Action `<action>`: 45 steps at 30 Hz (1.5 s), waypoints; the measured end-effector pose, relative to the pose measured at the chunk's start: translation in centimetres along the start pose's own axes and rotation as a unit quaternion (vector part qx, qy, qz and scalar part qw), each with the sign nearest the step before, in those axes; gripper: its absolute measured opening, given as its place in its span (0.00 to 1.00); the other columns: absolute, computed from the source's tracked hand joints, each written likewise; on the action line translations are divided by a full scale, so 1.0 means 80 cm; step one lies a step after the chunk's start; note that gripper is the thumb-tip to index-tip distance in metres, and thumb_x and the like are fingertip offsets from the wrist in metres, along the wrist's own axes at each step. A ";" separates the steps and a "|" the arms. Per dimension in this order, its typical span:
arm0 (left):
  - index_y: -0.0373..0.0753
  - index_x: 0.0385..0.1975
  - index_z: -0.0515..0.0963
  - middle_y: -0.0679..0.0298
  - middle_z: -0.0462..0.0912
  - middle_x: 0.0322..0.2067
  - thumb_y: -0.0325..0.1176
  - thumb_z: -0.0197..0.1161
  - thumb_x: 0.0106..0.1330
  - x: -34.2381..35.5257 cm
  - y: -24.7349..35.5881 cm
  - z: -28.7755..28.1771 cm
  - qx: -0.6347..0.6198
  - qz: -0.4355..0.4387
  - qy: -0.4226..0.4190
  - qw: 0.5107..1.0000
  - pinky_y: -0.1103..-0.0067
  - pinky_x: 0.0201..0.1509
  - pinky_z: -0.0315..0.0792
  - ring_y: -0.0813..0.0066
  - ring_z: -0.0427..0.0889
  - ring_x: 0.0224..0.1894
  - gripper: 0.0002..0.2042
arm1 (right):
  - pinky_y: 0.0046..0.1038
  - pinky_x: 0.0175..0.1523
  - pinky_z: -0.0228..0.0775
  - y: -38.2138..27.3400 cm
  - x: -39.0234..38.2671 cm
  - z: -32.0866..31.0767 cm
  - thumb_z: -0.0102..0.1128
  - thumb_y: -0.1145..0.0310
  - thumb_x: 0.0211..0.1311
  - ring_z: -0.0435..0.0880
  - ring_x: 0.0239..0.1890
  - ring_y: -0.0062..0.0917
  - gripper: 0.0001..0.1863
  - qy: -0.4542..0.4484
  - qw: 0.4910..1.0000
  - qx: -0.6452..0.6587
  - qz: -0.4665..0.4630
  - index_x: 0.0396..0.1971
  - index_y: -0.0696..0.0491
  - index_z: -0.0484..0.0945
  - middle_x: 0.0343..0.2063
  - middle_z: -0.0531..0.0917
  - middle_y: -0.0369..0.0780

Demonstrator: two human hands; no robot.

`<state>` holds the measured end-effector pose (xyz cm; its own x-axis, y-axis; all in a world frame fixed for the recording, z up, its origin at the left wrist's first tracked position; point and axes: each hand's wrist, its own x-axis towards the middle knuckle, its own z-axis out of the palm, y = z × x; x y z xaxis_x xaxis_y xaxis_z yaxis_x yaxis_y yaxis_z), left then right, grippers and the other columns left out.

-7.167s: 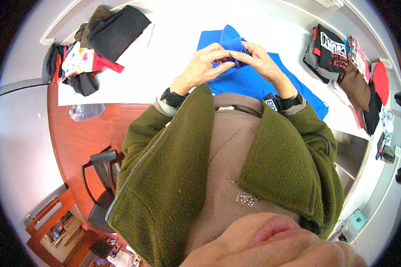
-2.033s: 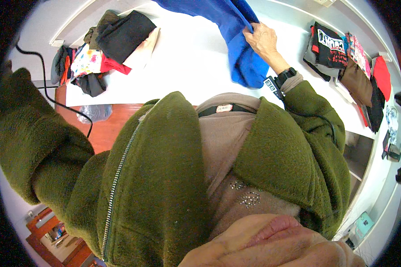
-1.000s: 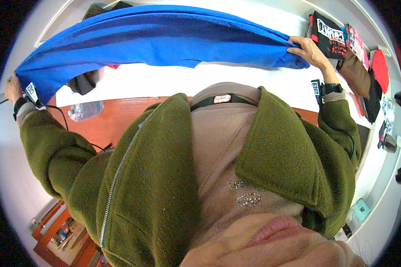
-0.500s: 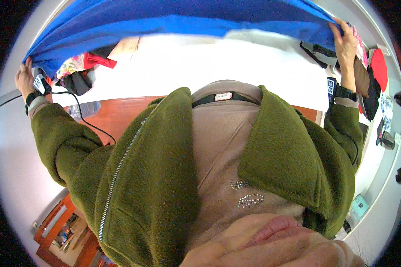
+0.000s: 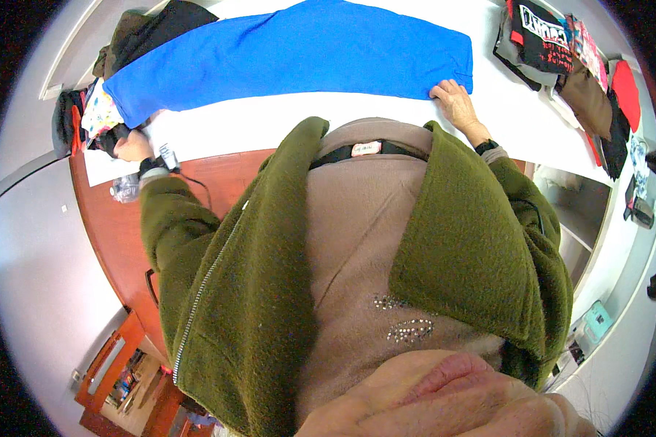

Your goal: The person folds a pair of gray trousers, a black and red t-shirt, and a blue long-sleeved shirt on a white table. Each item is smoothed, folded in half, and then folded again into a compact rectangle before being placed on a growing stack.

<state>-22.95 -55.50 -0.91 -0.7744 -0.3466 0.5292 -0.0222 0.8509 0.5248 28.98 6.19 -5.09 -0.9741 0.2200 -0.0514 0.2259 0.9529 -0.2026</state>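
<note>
A long blue garment (image 5: 291, 58) lies spread from left to right across the white tabletop (image 5: 270, 124). My right hand (image 5: 455, 105) rests back up at its near right corner, fingertips on top of the cloth; the thumb is hidden. My left hand (image 5: 133, 147) is just below the garment's left end, over some dark cloth, and its fingers are smeared by motion. Close beside that wrist lies a small whitish device with a dark cable (image 5: 169, 156). A dark band (image 5: 488, 147) circles my right wrist.
Piled clothes lie left, with a black garment (image 5: 160, 33) and a flowered one (image 5: 100, 113). More folded clothes (image 5: 543, 47) are stacked at the right, a brown one (image 5: 587, 98) among them. Below the tabletop are a reddish-brown wooden surface (image 5: 116, 240) and an open shelf (image 5: 572, 211).
The blue garment, stretched up between both hands before, now lies on the tabletop. Both hands have come lower and inward. My left hand has left the cloth's end.
</note>
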 end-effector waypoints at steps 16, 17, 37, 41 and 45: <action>0.44 0.49 0.73 0.58 0.74 0.44 0.47 0.66 0.55 -0.384 0.318 0.006 -0.052 0.610 -0.432 0.663 0.63 0.49 0.67 0.59 0.72 0.50 0.24 | 0.41 0.41 0.68 -0.003 0.023 0.003 0.60 0.65 0.52 0.76 0.40 0.37 0.09 0.013 0.998 0.062 0.019 0.33 0.48 0.75 0.32 0.75 0.39; 0.44 0.49 0.73 0.59 0.74 0.43 0.46 0.66 0.56 -0.387 0.321 0.008 -0.045 0.621 -0.431 0.653 0.63 0.48 0.67 0.60 0.72 0.49 0.23 | 0.41 0.39 0.69 0.000 0.027 0.004 0.60 0.63 0.52 0.77 0.38 0.38 0.09 0.020 0.997 0.074 0.017 0.31 0.48 0.74 0.30 0.76 0.40; 0.38 0.33 0.74 0.53 0.81 0.26 0.41 0.52 0.64 -0.423 0.362 0.041 -0.051 0.657 -0.398 0.639 0.64 0.26 0.77 0.55 0.82 0.24 0.12 | 0.44 0.47 0.70 -0.056 0.067 0.004 0.62 0.37 0.49 0.74 0.47 0.41 0.36 0.059 0.997 0.051 0.025 0.47 0.53 0.73 0.41 0.75 0.45; 0.40 0.32 0.73 0.56 0.80 0.24 0.40 0.53 0.64 -0.419 0.363 0.044 -0.089 0.652 -0.373 0.654 0.64 0.24 0.76 0.56 0.81 0.22 0.10 | 0.47 0.48 0.69 -0.071 0.071 0.002 0.62 0.40 0.50 0.72 0.50 0.42 0.35 0.026 0.998 0.028 0.051 0.49 0.53 0.71 0.44 0.73 0.46; 0.44 0.37 0.73 0.62 0.78 0.27 0.37 0.57 0.62 -0.421 0.364 0.043 -0.111 0.694 -0.353 0.618 0.66 0.31 0.74 0.62 0.80 0.30 0.08 | 0.47 0.47 0.70 -0.076 0.077 0.005 0.62 0.46 0.52 0.72 0.50 0.41 0.33 0.074 0.997 0.002 -0.019 0.51 0.53 0.68 0.45 0.72 0.46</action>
<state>0.32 -17.68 -5.72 -0.0341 0.9809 0.1915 0.9994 0.0324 0.0120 21.62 1.64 -4.55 -0.9719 0.2132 0.1001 0.1895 0.9601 -0.2056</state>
